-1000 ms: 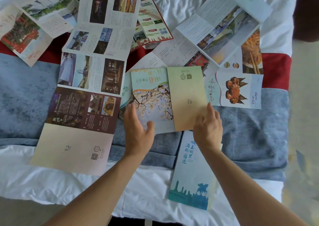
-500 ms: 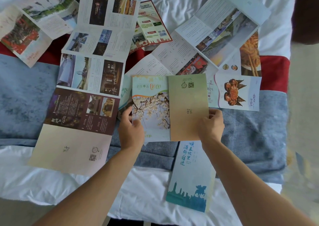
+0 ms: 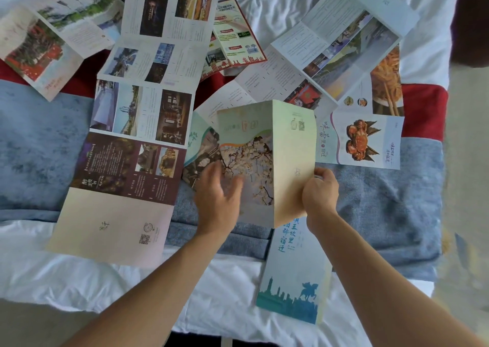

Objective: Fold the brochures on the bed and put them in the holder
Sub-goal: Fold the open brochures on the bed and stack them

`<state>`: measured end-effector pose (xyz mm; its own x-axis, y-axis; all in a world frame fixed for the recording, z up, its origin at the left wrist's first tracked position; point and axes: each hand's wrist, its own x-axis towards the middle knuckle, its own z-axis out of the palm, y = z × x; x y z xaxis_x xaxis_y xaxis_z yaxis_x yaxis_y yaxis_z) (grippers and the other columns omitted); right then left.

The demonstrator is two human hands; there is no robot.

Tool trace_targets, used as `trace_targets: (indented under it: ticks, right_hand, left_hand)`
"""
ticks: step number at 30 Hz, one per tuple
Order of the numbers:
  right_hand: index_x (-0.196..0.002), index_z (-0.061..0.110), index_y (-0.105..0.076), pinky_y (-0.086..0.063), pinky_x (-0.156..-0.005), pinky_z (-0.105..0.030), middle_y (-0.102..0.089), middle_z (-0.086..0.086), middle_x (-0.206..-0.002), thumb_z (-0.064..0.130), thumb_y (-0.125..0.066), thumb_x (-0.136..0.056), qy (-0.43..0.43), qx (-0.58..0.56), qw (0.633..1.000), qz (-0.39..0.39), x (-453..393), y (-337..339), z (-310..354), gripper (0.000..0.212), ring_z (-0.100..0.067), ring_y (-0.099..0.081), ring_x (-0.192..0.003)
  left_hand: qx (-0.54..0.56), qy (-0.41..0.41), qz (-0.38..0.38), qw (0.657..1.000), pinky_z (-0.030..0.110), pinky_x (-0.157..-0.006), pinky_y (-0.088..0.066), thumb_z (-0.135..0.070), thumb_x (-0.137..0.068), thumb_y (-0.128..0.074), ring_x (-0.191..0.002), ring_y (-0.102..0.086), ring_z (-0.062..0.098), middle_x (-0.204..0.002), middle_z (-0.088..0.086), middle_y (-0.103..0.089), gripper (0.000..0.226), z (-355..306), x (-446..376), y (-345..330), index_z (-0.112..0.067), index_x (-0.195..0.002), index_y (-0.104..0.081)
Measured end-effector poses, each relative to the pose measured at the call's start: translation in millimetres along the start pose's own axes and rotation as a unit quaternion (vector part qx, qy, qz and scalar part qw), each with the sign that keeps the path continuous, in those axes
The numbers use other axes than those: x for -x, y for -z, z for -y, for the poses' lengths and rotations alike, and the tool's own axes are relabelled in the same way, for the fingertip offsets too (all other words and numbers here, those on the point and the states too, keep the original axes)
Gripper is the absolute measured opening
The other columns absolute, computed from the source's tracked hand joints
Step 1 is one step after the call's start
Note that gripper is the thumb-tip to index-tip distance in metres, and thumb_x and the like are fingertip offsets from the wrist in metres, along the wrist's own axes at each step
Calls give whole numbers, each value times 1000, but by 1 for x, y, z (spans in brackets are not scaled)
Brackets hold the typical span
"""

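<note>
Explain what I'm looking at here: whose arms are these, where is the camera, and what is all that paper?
No machine here: a person wears a camera on the head, looking down at their own two bare arms. They stand at a bed with white sheets and a blue blanket, strewn with travel brochures, most lying unfolded. The right hand pinches the edge of a blossom brochure, raising its plain panel along the crease to fold it. The left hand is open over the blossom picture; it is blurred, so I cannot tell whether it touches the paper. A long brochure lies spread out to the left, a folded skyline brochure nearest the person, a crab brochure to the right. No holder is in view.
</note>
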<state>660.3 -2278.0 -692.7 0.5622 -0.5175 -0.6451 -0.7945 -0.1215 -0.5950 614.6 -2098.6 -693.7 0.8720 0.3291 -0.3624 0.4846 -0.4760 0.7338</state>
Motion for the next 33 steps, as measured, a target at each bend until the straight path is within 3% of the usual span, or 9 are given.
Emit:
trace_targets:
  ticks: [4,8,11,16,19,24,27,30,33]
  right_hand:
    - [-111,21,-61,-41,-66,-31,-64,5,-100,-1,-32,-81,16,8,1000,11,8,-6,0,47,-10,-56,-86]
    - [-106,23,-61,-52,-82,-38,-66,5,-97,-1,-37,-78,34,5,999,21,16,-14,3,44,-18,-61,-96]
    - [-102,30,-62,-53,-83,-35,-67,10,-92,4,-46,-84,59,-4,998,28,20,-18,5,35,-15,-64,-95]
    - [-87,32,-71,-50,-74,-31,-65,3,-89,33,-55,-91,131,-31,991,-8,23,-18,14,16,-12,-60,-75]
    - [-88,20,-76,-51,-57,-32,-61,-2,-62,46,-48,-94,6,-184,981,53,20,-13,27,38,-19,-56,-60]
    - [-120,9,-66,-59,-84,-49,-70,-14,-106,79,-44,-84,-136,-359,910,159,3,-5,31,81,-29,-69,-92]
    - [-110,8,-64,-56,-88,-55,-70,-14,-109,66,-40,-94,-143,-411,868,239,-6,4,30,66,-32,-69,-97]
    - [-149,1,-36,-37,-109,-60,-47,-21,-146,47,-65,-77,-144,-360,860,332,-6,16,27,90,-36,-50,-127]
    - [-152,10,-38,-33,-111,-64,-42,-20,-153,45,-60,-80,-142,-364,851,352,-13,26,24,83,-41,-44,-137]
  left_hand:
    - [68,-19,104,992,35,-119,-28,-72,-83,-32,-142,-30,3,-154,-6,-39,84,-14,10,-5,-19,-147,-44]
    - [132,-50,139,980,6,-91,-38,-63,-76,-54,-118,-48,-14,-128,-24,-56,54,-30,21,-7,-38,-125,-58]
    - [102,-36,83,991,14,-70,-50,-44,-74,-73,-91,-63,-1,-103,-13,-67,42,-34,23,-10,-29,-112,-61]
    - [42,-177,-15,983,37,-72,-54,-1,-90,-59,-90,-64,23,-103,8,-69,30,-32,14,-5,-8,-118,-63]
    - [4,-259,-20,966,43,-78,-51,2,-88,-60,-91,-62,16,-100,-2,-69,31,-27,10,0,-14,-113,-69]
    - [-133,-318,-28,938,44,-91,-39,-8,-87,-61,-105,-59,22,-109,-4,-67,37,-13,3,11,-28,-116,-73]
    - [-166,-371,-23,914,41,-95,-32,-8,-81,-53,-107,-58,25,-115,-1,-66,47,-17,-2,20,-32,-116,-73]
    - [-195,-414,-12,889,42,-99,-28,-5,-75,-53,-113,-55,26,-121,0,-64,54,-21,-7,25,-33,-116,-73]
    - [-207,-403,-24,891,45,-99,-28,-4,-72,-56,-118,-51,26,-125,2,-62,57,-20,-12,25,-35,-116,-73]
